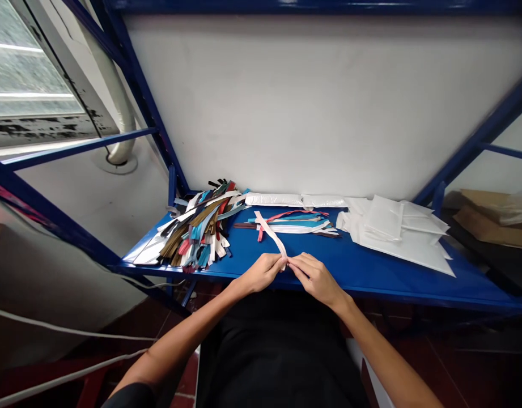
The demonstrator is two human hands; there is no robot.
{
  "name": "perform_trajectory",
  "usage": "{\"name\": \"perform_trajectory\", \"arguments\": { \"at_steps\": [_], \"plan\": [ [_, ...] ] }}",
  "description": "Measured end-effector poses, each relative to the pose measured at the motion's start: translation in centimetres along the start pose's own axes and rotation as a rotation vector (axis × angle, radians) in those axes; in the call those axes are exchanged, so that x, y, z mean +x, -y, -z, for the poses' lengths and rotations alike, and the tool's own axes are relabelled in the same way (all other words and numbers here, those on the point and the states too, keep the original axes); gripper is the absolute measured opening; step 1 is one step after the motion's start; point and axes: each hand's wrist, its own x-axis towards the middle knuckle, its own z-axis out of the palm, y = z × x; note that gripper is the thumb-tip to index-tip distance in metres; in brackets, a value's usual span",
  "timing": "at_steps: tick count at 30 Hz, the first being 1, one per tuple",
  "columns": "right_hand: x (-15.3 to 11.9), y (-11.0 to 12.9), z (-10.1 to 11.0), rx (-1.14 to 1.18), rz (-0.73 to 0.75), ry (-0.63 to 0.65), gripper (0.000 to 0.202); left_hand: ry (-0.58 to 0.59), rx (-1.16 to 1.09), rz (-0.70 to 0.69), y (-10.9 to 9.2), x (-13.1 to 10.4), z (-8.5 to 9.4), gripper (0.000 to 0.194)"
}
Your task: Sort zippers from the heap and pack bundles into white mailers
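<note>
A pale pink zipper (271, 233) stretches up and away from my fingertips, over the blue table's (329, 258) front part. My left hand (263, 273) pinches its near end. Close against it, my right hand (315, 276) has its fingertips pressed together on the same end; the exact grip is partly hidden. Just beyond lies a small group of zippers (307, 229) in white, blue, red and brown. To the left is a large heap of many-coloured zippers (203, 226).
White plastic bags (383, 226) are piled on the table's right side. Two filled white packets (274, 199) lie along the wall. Blue frame posts (148, 96) rise at both sides. A cardboard box (494, 218) stands at far right, and cables (73, 334) hang at lower left.
</note>
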Motion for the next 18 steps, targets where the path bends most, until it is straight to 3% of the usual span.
{"name": "perform_trajectory", "arguments": {
  "at_steps": [7,13,18],
  "plan": [
    [-0.11,-0.24,-0.84,-0.180,0.030,-0.026,0.027,-0.016,-0.004,0.018,0.33,0.22,0.06,0.060],
    [-0.21,-0.32,-0.64,-0.137,0.051,0.012,0.032,-0.013,0.012,0.009,0.16,0.14,0.14,0.058],
    [-0.38,-0.11,-1.00,-0.064,-0.033,-0.062,0.027,-0.011,0.156,-0.054,-0.22,0.07,-0.40,0.052]
  ]
}}
